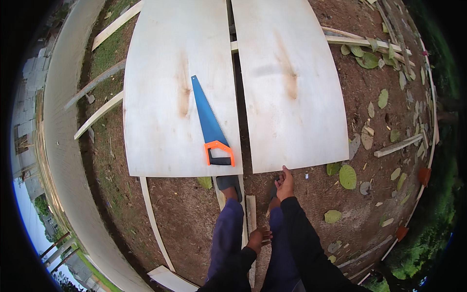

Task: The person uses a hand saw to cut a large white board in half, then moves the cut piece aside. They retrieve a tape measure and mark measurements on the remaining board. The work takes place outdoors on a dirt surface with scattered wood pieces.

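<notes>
Two boards (296, 117) stretching ahead, handsaw (209, 119) pointing away, slightly left, empty hands (285, 185) loosely spread

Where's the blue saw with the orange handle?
In the head view, the saw lies on the right half of the left pale board, its orange handle near that board's lower edge.

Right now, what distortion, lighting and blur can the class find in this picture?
Head view: fisheye bows the left pale board along its outer edge; light looks diffuse, shadows faint; the saw reads crisp, the foliage at right dark and soft.
</notes>
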`<state>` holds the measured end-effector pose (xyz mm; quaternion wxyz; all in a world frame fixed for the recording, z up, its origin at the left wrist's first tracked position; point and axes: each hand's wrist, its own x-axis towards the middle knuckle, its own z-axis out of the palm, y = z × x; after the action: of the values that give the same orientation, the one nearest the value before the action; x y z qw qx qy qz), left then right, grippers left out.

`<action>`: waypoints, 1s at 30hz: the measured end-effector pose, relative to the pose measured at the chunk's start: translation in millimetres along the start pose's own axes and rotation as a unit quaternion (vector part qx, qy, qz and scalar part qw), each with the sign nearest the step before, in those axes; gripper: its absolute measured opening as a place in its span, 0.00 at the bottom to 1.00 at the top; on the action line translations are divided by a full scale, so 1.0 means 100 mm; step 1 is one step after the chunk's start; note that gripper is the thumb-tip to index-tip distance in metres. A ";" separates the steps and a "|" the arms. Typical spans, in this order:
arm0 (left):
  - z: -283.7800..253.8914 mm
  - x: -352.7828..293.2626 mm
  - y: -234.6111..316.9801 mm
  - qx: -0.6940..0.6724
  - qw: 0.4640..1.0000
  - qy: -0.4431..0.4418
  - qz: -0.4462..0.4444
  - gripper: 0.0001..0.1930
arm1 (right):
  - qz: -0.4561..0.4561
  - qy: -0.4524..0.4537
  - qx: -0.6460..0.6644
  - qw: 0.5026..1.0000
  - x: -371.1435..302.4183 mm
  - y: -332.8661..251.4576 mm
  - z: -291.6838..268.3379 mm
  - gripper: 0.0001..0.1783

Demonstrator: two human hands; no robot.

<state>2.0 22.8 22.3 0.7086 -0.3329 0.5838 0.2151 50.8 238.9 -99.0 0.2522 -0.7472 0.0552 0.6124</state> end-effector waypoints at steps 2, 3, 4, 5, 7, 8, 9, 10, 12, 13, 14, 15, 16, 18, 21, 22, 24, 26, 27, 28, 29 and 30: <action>0.08 -0.09 0.01 0.015 1.000 -0.011 0.023 0.22 | 0.007 -0.078 0.085 0.993 0.16 -0.47 -0.05 0.36; 0.09 -0.17 0.00 0.023 0.999 -0.013 0.034 0.21 | 0.025 -0.097 0.088 0.991 0.10 -0.63 0.00 0.35; 0.05 -0.24 -0.03 0.021 0.997 -0.025 0.064 0.24 | 0.041 -0.113 0.092 0.989 0.00 -0.76 0.01 0.34; 0.08 -0.34 -0.05 0.015 0.998 -0.019 0.065 0.23 | 0.019 -0.106 0.120 0.987 -0.07 -0.89 -0.02 0.33; 0.17 -0.63 -0.01 0.004 0.996 -0.011 0.090 0.23 | -0.029 -0.115 0.183 0.976 -0.40 -1.13 -0.04 0.33; 0.20 -0.86 0.06 0.023 0.995 0.003 0.094 0.24 | -0.034 -0.123 0.183 0.975 -0.71 -1.36 0.03 0.26; 0.21 -1.04 0.12 0.043 0.994 0.017 0.095 0.26 | -0.040 -0.128 0.184 0.974 -1.01 -1.58 0.02 0.22; 0.20 -1.15 0.14 0.061 0.992 0.028 0.104 0.25 | -0.043 -0.161 0.182 0.969 -1.26 -1.81 0.00 0.21; 0.37 -1.45 0.41 0.067 0.985 0.008 0.161 0.24 | -0.063 -0.204 0.189 0.958 -1.81 -2.43 -0.02 0.19; 0.45 -1.70 0.51 0.049 0.976 -0.017 0.210 0.24 | -0.069 -0.221 0.197 0.953 -2.19 -2.66 -0.01 0.19; 0.52 -1.89 0.51 0.026 0.970 -0.034 0.239 0.23 | -0.064 -0.223 0.198 0.952 -2.47 -2.80 -0.05 0.18; 0.66 -2.03 0.65 0.026 0.959 -0.036 0.280 0.24 | -0.067 -0.234 0.198 0.950 -2.73 -3.02 -0.06 0.18; 0.87 -2.35 0.87 0.024 0.942 -0.037 0.333 0.24 | -0.071 -0.255 0.198 0.944 -3.16 -3.28 -0.05 0.18; 1.39 -3.01 1.27 -0.007 0.899 -0.079 0.431 0.28 | -0.068 -0.311 0.216 0.923 -3.63 -3.79 -0.14 0.16; 2.11 -4.07 1.81 -0.058 0.820 -0.182 0.539 0.34 | -0.056 -0.359 0.234 0.902 -4.46 -4.24 -0.19 0.14; 2.33 -4.35 1.98 -0.084 0.794 -0.226 0.559 0.36 | -0.075 -0.398 0.211 0.889 -4.69 -4.31 -0.21 0.13; 2.74 -4.96 2.25 -0.140 0.745 -0.278 0.590 0.28 | -0.083 -0.406 0.216 0.884 -5.14 -4.34 -0.19 0.14; 2.95 -5.44 2.44 -0.100 0.662 -0.277 0.689 0.27 | -0.062 -0.437 0.225 0.869 -5.21 -4.32 -0.27 0.14; 2.96 -5.55 2.47 -0.116 0.662 -0.301 0.677 0.26 | -0.059 -0.443 0.218 0.868 -5.27 -4.28 -0.30 0.14; 3.02 -5.64 2.51 -0.132 0.663 -0.330 0.659 0.26 | -0.064 -0.448 0.214 0.866 -5.36 -4.28 -0.34 0.15; 3.13 -5.71 2.56 -0.177 0.698 -0.395 0.570 0.25 | -0.075 -0.451 0.214 0.863 -5.40 -4.32 -0.38 0.15; 3.24 -5.75 2.61 -0.218 0.722 -0.456 0.472 0.24 | -0.086 -0.440 0.207 0.870 -5.29 -4.36 -0.46 0.14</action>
<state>-87.5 484.5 554.4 0.6041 -0.0208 0.2085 0.7688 133.0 476.8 540.0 0.4510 -0.3329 -0.0004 0.8281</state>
